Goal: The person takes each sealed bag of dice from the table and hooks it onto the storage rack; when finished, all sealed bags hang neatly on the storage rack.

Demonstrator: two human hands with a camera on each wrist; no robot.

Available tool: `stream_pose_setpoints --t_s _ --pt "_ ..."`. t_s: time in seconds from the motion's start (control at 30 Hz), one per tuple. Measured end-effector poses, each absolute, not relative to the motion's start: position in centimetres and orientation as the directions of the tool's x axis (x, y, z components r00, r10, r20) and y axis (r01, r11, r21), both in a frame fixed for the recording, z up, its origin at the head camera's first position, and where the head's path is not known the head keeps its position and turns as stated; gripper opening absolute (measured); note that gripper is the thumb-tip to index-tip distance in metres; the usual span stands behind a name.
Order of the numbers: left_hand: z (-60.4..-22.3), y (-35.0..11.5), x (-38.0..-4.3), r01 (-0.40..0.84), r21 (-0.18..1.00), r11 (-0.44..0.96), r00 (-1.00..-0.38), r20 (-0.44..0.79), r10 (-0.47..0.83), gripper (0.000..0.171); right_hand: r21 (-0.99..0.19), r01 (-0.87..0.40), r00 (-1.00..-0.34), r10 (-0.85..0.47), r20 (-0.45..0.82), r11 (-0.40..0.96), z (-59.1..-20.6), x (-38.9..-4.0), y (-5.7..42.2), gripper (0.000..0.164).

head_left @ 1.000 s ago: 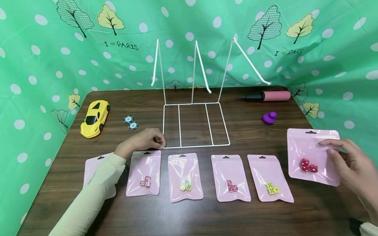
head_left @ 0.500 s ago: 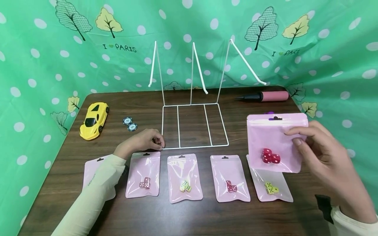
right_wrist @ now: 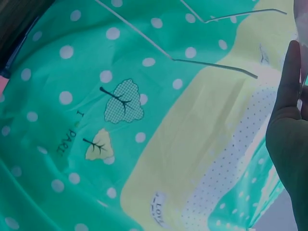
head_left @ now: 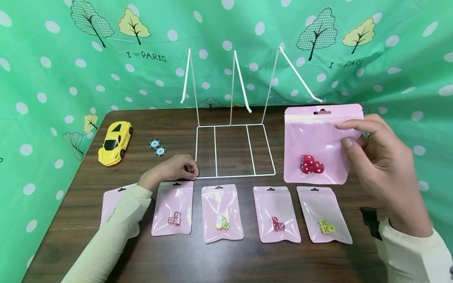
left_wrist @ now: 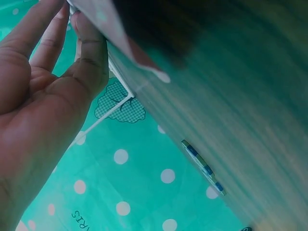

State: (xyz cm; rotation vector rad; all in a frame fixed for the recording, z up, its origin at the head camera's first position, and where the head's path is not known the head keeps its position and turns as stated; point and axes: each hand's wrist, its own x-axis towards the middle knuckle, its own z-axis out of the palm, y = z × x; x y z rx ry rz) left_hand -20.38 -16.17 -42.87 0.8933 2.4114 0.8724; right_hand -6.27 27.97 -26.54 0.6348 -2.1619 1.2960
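At right, my right hand [head_left: 387,167] pinches a dice pouch [head_left: 306,137] by its side, seemingly keeping the hang hole [head_left: 322,112] free, left hand [head_left: 175,168] gripping the wire rack [head_left: 235,176], likely steadying it.

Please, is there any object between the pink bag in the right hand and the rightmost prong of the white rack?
Nothing visible does: in the head view, the pink bag in the right hand appears just below the tip of the rightmost prong. Their depth gap cannot be told.
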Motion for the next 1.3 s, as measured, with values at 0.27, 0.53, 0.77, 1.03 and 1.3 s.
stream_pose_setpoints --t_s 0.27,0.53,0.77,1.03,1.3 --pt "-42.7 -16.2 -20.3 0.411 0.678 0.610 -0.710 -0.181 0.680 0.006 -0.738 -0.580 -0.799 -0.065 0.597 0.345 -26.5 -8.4 28.0 0.034" --pt "-42.8 -16.2 -20.3 0.416 0.680 0.603 -0.710 -0.171 0.683 0.004 -0.782 -0.545 -0.830 -0.061 0.555 0.302 -27.5 -9.6 28.5 0.035" --pt "-42.7 -16.1 -20.2 0.406 0.686 0.604 -0.712 -0.177 0.680 0.004 -0.740 -0.418 -0.874 -0.014 0.485 0.527 -27.7 -10.9 28.3 0.037" --pt "-42.8 -16.1 -20.1 0.415 0.688 0.596 -0.708 -0.167 0.686 0.005 -0.752 -0.381 -0.878 0.044 0.477 0.538 -28.6 -14.2 28.0 0.034" --pt "-42.9 -16.3 -20.2 0.421 0.688 0.591 -0.708 -0.158 0.688 0.005 -0.792 -0.373 -0.880 0.085 0.467 0.484 -28.7 -18.5 27.2 0.033"
